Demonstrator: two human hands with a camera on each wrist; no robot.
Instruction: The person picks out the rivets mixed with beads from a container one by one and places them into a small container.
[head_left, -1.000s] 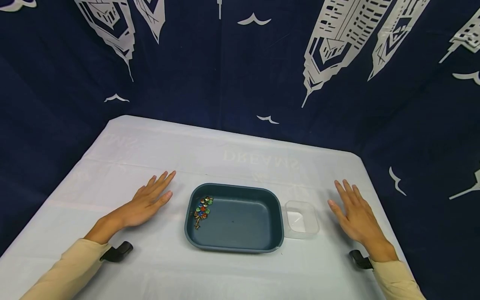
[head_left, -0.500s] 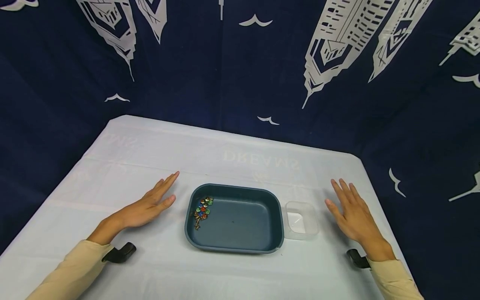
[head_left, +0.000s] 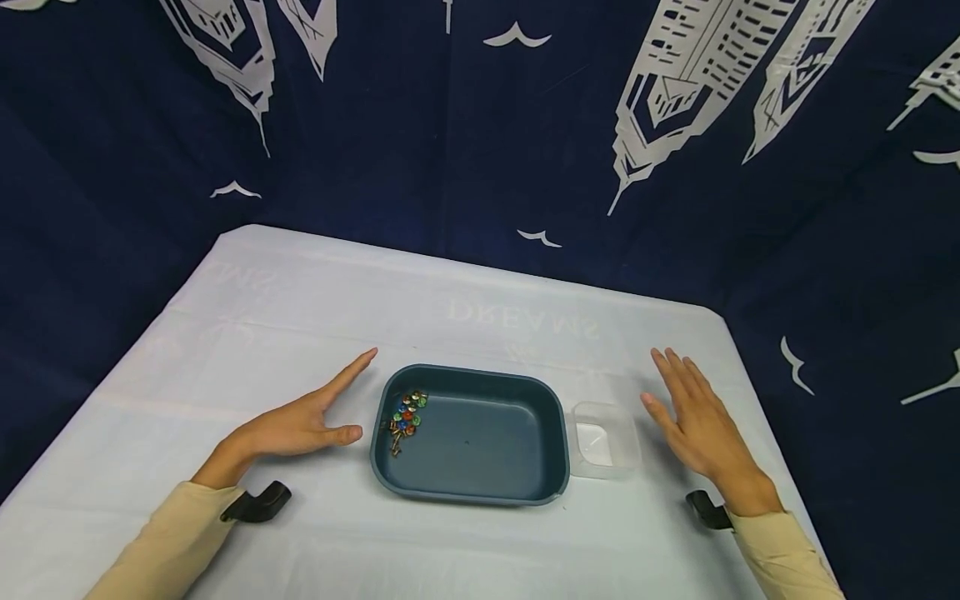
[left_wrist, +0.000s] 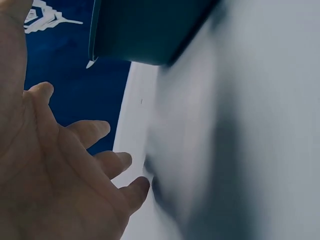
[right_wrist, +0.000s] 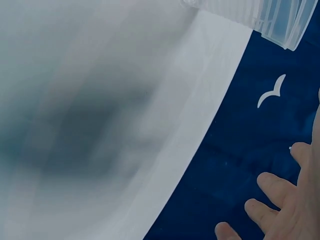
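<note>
A dark blue-green rectangular tray stands in the middle of the table. Several small pieces, coloured red, green, blue and gold, lie in a cluster along its left side; their exact kind is too small to tell. My left hand hovers just left of the tray, thumb and fingers spread, holding nothing. In the left wrist view the tray's outer wall shows beyond my palm. Touching or nearly touching the tray's right side is a clear plastic container. To its right my right hand is held with straight fingers and nothing in it.
A white cloth covers the table, its far edge sloping down to the right. Dark blue fabric with white building and bird prints hangs behind. Each wrist carries a black camera mount, such as the left one.
My left hand has moved right, closer to the tray, and its thumb has spread away from the fingers. My right hand has shifted slightly left. The tray, pieces and container stay in place.
</note>
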